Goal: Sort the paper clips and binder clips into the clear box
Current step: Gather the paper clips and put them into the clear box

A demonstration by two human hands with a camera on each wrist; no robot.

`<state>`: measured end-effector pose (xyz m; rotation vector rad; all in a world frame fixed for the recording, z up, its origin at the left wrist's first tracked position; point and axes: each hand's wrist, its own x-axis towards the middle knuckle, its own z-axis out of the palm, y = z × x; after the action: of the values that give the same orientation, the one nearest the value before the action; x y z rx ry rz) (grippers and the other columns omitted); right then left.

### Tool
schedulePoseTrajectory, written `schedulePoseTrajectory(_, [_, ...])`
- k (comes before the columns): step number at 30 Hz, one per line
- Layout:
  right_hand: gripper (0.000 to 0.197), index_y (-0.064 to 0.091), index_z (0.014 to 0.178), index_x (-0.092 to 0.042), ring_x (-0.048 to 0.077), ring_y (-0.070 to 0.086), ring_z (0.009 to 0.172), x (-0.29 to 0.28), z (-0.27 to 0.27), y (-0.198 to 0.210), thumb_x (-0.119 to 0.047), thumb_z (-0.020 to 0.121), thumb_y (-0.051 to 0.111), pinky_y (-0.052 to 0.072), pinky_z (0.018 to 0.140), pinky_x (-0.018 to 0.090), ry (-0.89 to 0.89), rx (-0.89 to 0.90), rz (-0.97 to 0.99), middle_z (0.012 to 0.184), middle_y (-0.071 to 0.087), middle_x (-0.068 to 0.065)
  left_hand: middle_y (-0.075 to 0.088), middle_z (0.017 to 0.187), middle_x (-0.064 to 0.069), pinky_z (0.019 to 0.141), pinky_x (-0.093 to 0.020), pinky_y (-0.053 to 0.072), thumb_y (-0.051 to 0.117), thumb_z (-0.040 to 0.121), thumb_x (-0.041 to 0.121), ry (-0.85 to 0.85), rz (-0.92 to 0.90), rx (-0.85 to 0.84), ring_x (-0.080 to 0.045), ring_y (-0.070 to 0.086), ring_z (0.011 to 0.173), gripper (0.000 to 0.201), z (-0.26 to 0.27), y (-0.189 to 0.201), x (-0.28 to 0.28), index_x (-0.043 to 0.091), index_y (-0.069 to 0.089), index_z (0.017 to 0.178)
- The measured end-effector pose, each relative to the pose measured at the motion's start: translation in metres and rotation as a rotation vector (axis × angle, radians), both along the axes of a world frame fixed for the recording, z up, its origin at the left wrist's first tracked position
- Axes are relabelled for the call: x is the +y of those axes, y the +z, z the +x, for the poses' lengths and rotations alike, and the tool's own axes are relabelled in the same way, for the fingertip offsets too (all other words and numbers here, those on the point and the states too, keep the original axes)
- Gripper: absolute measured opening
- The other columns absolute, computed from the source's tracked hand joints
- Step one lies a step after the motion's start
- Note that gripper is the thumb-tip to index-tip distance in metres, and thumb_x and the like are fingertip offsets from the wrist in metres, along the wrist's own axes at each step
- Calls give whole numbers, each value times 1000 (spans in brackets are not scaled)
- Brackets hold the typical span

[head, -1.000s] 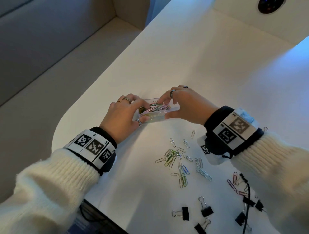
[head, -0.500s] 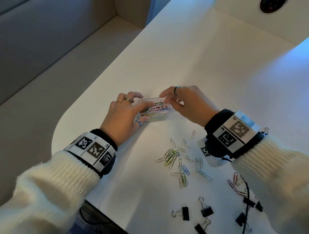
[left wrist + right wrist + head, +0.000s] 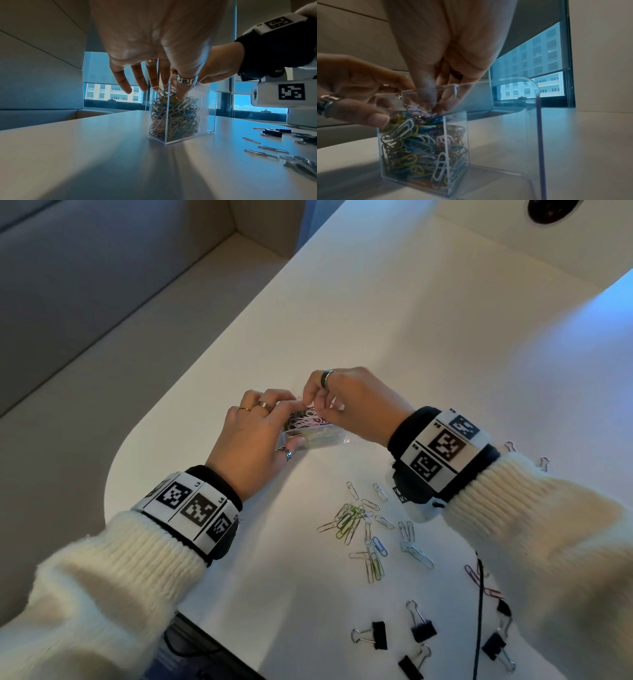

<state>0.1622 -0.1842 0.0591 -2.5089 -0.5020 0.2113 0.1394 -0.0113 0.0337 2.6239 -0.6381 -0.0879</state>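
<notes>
— Where is the clear box (image 3: 313, 440) right now?

— It stands upright on the white table (image 3: 394, 330), in the middle of the head view, between my two hands. One compartment is packed with colored paper clips (image 3: 419, 146); the compartment beside it, toward the right of the right wrist view, shows only bare plastic.

— What is your left hand (image 3: 255, 445) doing?

— It sits against the left side of the box. My thumb, the one with the patterned ring, reaches down into the full compartment and touches the clips, while the other fingers (image 3: 123, 81) hang straight and loose past the far wall. Nothing is clasped in it.

— And your right hand (image 3: 356, 405)?

— It hovers over the top of the box, fingertips (image 3: 435, 108) bunched together and dipping into the pile. They seem to pinch clips there, but I cannot tell for sure.

— What else lies on the table?

— Loose paper clips (image 3: 368, 529) scatter in the lower middle of the head view, and black binder clips (image 3: 423, 628) lie near the bottom edge, well apart from the box. A thin black cable (image 3: 479, 611) runs down at the lower right.
</notes>
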Motion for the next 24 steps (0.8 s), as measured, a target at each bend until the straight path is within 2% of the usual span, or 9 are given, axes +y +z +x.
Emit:
schedulePoseTrajectory(3, [17,58,90,-14,10,55,69,-1,-1,1,-1,82,51,53,72,39,-4,38,52,78,56,-7,50,130,-6,88,-43,36,63,83,27,-26,17,-13,-33,42,114,48,1,-3,0,16,49,128])
schedulePoseTrajectory(6, [23,55,94,-12,25,64,73,-7,-3,4,5,80,49,48,68,25,-71,57,170,86,53,0,53,127,-6,85,-43,38,55,82,34,-53,16,-48,-33,43,110,53,2,-4,1,19,46,132])
schedulePoseTrajectory(9, [20,57,98,-12,23,65,76,-14,-7,4,0,85,49,45,67,14,-99,16,158,92,56,-1,60,119,-4,82,-40,35,63,82,24,-62,-37,-75,-26,40,106,54,2,-5,2,18,44,133])
schedulePoseTrajectory(10, [17,59,99,-12,20,63,80,-15,-9,2,-5,88,49,45,73,14,-68,1,84,91,57,-5,63,113,-4,80,-38,34,64,82,21,-79,-49,-105,-22,38,104,52,1,-6,3,18,46,131])
schedulePoseTrajectory(12, [20,62,103,-12,20,59,88,-15,-14,-3,-15,93,45,44,89,30,7,-15,-92,88,61,-12,67,105,0,81,-36,31,64,81,17,-97,-79,-107,-19,37,101,50,1,-7,3,19,49,129])
schedulePoseTrajectory(14, [24,62,108,-17,20,57,92,-18,-18,-4,-21,94,43,42,92,42,-8,-50,-120,87,68,-5,67,108,4,86,-36,28,65,81,16,-70,-97,-48,-19,39,105,53,2,-7,3,20,46,131])
schedulePoseTrajectory(17, [25,63,108,-22,18,52,97,-24,-23,-3,-31,93,45,39,92,41,-40,-71,-94,97,68,-5,67,104,8,85,-36,28,55,83,29,-86,-88,-104,-17,37,102,38,3,-6,5,24,56,120])
schedulePoseTrajectory(20, [41,69,96,-17,25,50,103,-26,-31,-4,-47,87,42,34,86,40,75,-96,-304,106,63,-6,68,105,10,84,-40,32,42,81,38,-130,-20,-165,-16,37,97,34,4,-10,8,26,67,101])
schedulePoseTrajectory(24, [30,70,98,-17,23,42,111,-32,-29,-2,-41,88,54,31,89,39,56,-126,-349,112,59,-8,67,106,9,83,-33,22,56,76,31,-106,-15,-204,-14,36,98,26,7,-11,9,23,69,97])
